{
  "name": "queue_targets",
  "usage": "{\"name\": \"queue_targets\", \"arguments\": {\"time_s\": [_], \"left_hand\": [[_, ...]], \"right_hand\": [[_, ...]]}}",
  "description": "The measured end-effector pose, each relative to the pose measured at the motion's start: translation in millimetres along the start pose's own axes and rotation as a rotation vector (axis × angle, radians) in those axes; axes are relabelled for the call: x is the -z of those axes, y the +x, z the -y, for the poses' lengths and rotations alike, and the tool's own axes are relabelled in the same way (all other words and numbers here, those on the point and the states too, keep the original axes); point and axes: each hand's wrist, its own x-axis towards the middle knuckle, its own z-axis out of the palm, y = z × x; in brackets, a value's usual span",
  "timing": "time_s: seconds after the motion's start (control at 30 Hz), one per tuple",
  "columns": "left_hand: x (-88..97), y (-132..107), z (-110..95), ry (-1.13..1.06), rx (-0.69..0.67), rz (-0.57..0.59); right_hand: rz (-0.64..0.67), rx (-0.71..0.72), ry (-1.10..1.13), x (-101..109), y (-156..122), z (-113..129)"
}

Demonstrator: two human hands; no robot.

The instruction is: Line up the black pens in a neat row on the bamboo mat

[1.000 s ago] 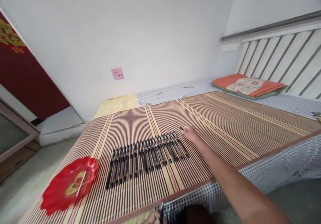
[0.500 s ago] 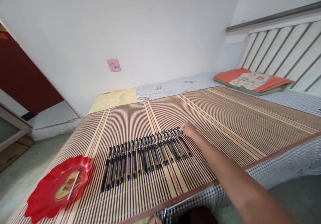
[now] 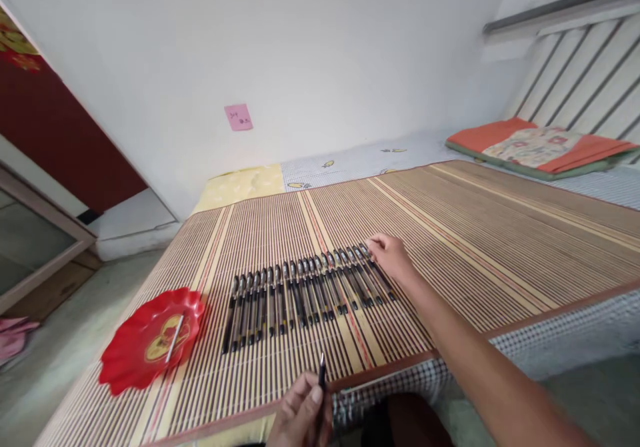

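Mat [image 3: 465, 247] is covering most of the bed; its brown binding [image 3: 550, 309] is marking the near edge. Widest run of mat is lying right of the right hand, reaching toward the folded orange cloth [image 3: 540, 147]. Strip between pen row and near edge is narrower. Red plate [image 3: 127, 340] is sitting by the row's left end, leaving a small gap.

Counts: roughly 20 pens in the row [image 3: 299, 293], packed too close for an exact figure. They're lying side by side, caps pointing at the wall [image 3: 350, 67]. 1 single pen [image 3: 322, 370] in hand, 1 plate, 1 white stick [image 3: 174, 338] lying in it, 1 pink note [image 3: 239, 117] sticking to the wall.

Right hand [image 3: 391, 255]: arm is stretching far forward, fingertips drawing together at the cap end of the rightmost pen; can't tell whether they're clamping it. Left hand [image 3: 303, 410]: hanging low at the near edge, thumb and fingers pinching the single pen, which is standing near upright, silver point up.
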Motion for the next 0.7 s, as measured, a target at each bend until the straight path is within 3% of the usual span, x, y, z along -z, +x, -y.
{"name": "queue_targets", "arguments": {"time_s": [0.07,0.13,0.2,0.27,0.37,0.5,0.7], "left_hand": [[-7.7,4.1,-11.5,0.001,-0.084,-0.029],[-13.5,9.9,-20.3,0.019,-0.160,-0.057],[-17.2,14.7,-25.7,0.058,-0.215,-0.073],[-18.9,16.7,-28.5,0.106,-0.257,-0.082],[-19.0,14.6,-29.5,0.160,-0.261,-0.074],[-17.5,13.4,-25.2,0.142,-0.160,0.028],[-14.3,23.3,-13.5,0.186,-0.239,-0.031]], "right_hand": [[0.155,0.073,0.133,-11.6,-48.4,17.2],[0.459,0.176,0.463,-26.5,-96.3,32.5],[0.551,0.197,0.613,-41.0,-133.1,44.6],[0.518,0.171,0.693,-51.9,-154.2,52.6],[0.431,0.156,0.735,-60.0,-162.8,56.5],[0.484,0.136,0.795,-65.4,-160.1,50.9],[0.450,0.106,0.793,-75.8,-158.1,40.5]]}}
